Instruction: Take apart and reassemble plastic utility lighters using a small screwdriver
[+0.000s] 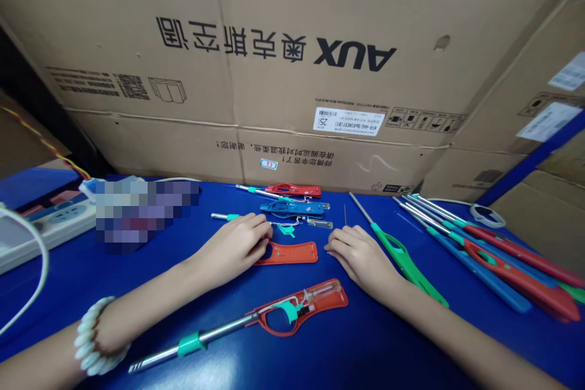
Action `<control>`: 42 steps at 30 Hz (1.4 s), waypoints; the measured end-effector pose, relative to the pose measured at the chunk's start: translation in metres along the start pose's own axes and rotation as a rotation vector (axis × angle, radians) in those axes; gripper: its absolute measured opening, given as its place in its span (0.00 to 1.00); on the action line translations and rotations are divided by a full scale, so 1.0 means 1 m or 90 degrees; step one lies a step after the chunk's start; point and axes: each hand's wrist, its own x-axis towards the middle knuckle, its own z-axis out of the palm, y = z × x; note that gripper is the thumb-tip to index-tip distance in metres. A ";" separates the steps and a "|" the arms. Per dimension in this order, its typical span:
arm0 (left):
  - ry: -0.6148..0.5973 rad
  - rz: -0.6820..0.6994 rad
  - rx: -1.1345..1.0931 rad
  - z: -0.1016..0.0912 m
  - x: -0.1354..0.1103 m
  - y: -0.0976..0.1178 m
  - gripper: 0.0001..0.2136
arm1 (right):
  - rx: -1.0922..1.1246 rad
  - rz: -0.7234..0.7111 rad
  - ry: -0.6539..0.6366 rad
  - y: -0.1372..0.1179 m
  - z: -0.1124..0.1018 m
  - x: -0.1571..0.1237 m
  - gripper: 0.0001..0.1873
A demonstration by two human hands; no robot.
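Note:
My left hand (242, 241), a beaded bracelet on its wrist, has its fingers closed at the left end of an orange lighter casing half (297, 253) lying on the table. To the right of that shell, my right hand (363, 259) hovers low with its fingertips pressed together; anything in them is too small to name. Nearer to me lies another orange casing half (336, 298), fitted with a metal tube, a green trigger and a clear fuel tank. Beyond my left hand lie a loose tube-and-tank assembly (320, 224), a blue casing half (292, 210) and a red one (299, 191).
Several long lighters lie on the right, among them a green one (406, 262) and a red-orange one (521, 277). A white power strip (55, 225) with cables stands at the left. A large cardboard box (265, 85) walls off the back of the blue table (384, 347).

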 end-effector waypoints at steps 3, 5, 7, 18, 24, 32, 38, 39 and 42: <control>0.028 0.033 0.014 -0.004 0.000 0.006 0.09 | -0.041 -0.035 0.007 0.000 0.005 0.000 0.14; 0.032 0.085 -0.012 -0.006 -0.001 0.013 0.09 | -0.065 -0.053 0.011 -0.001 0.008 0.000 0.16; 0.009 0.152 -0.057 -0.009 -0.004 0.022 0.08 | -0.081 -0.060 0.014 -0.002 0.010 0.001 0.18; -0.127 0.274 -0.066 -0.003 -0.013 0.051 0.04 | -0.021 0.019 0.025 -0.012 0.006 0.006 0.18; -0.085 0.312 0.012 0.012 -0.014 0.046 0.09 | 0.161 0.043 0.048 -0.029 -0.002 0.012 0.11; -0.039 0.365 0.054 0.016 -0.011 0.039 0.11 | 0.276 0.101 0.045 -0.027 -0.005 0.009 0.10; -0.031 0.357 0.031 0.017 -0.011 0.037 0.09 | 0.313 0.077 -0.011 -0.025 -0.005 0.010 0.09; -0.033 0.355 0.025 0.016 -0.011 0.036 0.09 | 0.311 0.079 -0.015 -0.025 -0.005 0.010 0.08; -0.037 0.354 0.010 0.014 -0.011 0.033 0.09 | 0.275 0.080 -0.021 -0.022 -0.001 0.009 0.07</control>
